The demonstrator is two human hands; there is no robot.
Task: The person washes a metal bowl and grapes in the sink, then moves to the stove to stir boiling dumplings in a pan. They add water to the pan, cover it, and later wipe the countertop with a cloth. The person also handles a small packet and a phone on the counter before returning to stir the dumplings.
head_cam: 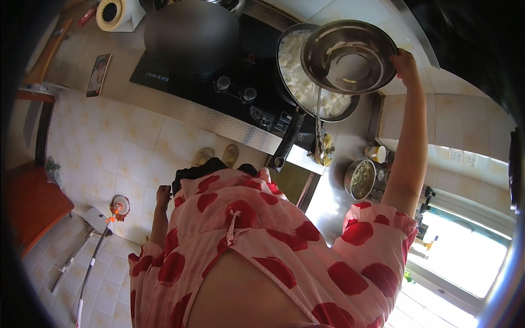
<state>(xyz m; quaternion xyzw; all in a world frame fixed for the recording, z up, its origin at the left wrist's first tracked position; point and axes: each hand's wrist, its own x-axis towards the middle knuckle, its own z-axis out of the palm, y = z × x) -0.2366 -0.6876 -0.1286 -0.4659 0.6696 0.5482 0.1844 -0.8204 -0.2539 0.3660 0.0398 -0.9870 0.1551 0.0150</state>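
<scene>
My right hand (405, 67) grips the rim of a wide stainless steel bowl (356, 69). The bowl is held over the right part of a pan, its inside facing me, with a little pale residue in it. Beneath it, white pieces resembling dumplings (299, 74) sit in whitish, foamy liquid in the dark pan (356, 107). The pan's black handle (289, 141) points toward me. A metal utensil handle (319, 131) slopes out over the pan's near rim; its other end is hidden. Down at my side hangs my left hand (163, 196), nearest my clothing; its fingers are unclear.
The pan stands on a black glass gas hob (184, 78) with two knobs. A phone (99, 76) and small fan (119, 15) occupy the left counter. At right are a bowl of chopped food (361, 179) and a mug (375, 154). A mop (119, 207) stands behind left.
</scene>
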